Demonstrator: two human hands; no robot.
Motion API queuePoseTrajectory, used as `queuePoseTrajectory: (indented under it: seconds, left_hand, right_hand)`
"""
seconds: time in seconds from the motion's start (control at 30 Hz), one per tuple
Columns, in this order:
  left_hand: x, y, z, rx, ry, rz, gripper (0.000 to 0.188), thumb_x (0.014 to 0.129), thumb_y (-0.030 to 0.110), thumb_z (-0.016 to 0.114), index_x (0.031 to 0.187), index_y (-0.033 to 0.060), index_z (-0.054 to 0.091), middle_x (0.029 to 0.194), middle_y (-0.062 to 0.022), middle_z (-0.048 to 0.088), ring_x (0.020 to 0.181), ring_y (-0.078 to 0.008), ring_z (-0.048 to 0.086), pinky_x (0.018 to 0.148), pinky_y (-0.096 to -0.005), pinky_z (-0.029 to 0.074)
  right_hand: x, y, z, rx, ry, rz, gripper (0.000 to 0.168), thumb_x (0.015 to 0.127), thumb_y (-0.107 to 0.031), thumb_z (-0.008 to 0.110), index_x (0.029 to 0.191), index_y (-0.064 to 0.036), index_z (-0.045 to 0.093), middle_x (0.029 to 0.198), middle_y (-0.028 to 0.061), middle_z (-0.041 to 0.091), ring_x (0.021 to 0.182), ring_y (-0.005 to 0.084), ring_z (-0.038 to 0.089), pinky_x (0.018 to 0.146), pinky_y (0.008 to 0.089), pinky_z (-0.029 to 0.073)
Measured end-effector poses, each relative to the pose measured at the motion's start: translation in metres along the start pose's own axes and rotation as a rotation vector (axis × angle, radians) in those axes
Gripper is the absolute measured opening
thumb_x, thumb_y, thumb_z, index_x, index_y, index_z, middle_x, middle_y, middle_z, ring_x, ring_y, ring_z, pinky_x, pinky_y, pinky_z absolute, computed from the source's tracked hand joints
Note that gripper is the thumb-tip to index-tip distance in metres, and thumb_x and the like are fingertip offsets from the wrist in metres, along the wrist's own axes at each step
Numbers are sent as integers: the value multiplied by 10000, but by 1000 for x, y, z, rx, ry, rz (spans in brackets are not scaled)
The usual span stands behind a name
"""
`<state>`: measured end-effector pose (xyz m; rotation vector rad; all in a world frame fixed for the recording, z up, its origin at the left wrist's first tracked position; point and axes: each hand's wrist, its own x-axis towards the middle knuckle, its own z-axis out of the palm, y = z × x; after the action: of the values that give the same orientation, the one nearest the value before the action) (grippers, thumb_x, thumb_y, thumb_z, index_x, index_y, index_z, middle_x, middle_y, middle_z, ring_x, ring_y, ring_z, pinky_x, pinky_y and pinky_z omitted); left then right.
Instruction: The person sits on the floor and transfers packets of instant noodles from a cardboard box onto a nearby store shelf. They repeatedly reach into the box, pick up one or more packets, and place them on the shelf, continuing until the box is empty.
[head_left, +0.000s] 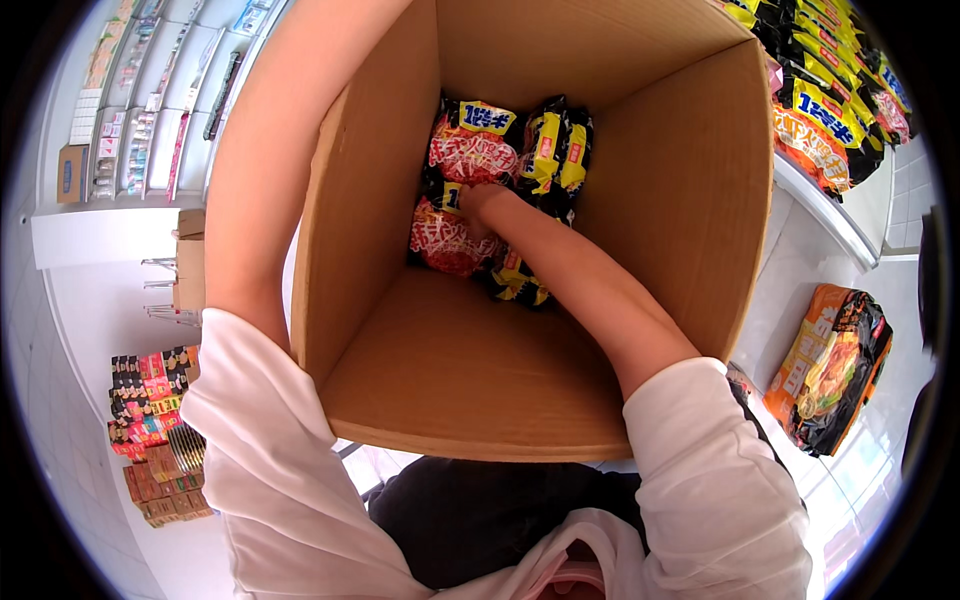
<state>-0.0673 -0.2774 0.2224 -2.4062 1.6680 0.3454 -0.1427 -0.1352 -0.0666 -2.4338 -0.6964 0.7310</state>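
Observation:
A deep cardboard box (480, 367) opens towards me, and several black, yellow and red noodle packets (474, 146) lie at its bottom. My right hand (484, 210) is inside, its fingers at the top edge of the lower left packet (454, 244); whether they grip it is hard to tell. More packets stand on edge at the right (574, 154) and below the hand. My left arm runs up along the outside of the box's left wall; my left hand is out of view beyond the top of the picture.
Similar packets (817, 124) are piled on a shelf at the upper right. Below them, on the right, lies an orange and black food package (829, 367). Stocked shelves (142, 105) stand at the upper left, and stacked colourful boxes (154, 390) at the lower left.

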Motion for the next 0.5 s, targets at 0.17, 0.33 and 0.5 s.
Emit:
queuePoseTrajectory:
  seconds: [0.17,0.33,0.5]
  left_hand:
    - [1,3,-2,16,-4,7,365,824,340,601,879,-15,660,750,-174,646,689,-278,613,666,-365,468]
    - [2,8,-3,5,-11,-5,360,831,337,599,877,-14,664,749,-170,646,684,-275,610,665,-364,469]
    - [-4,12,-4,16,-6,1,353,836,332,596,870,-12,667,735,-165,642,670,-267,605,658,-360,469]
  right_hand:
    - [7,-13,7,-329,69,-14,283,773,-216,633,1010,-63,616,1004,128,642,946,269,626,686,404,506]
    - [16,-67,38,-524,-169,126,160,775,-185,591,877,-104,685,844,95,658,808,319,626,628,499,472]
    - [-4,-80,57,-834,-369,60,163,769,-137,603,903,-90,682,872,110,661,835,328,623,678,543,468]
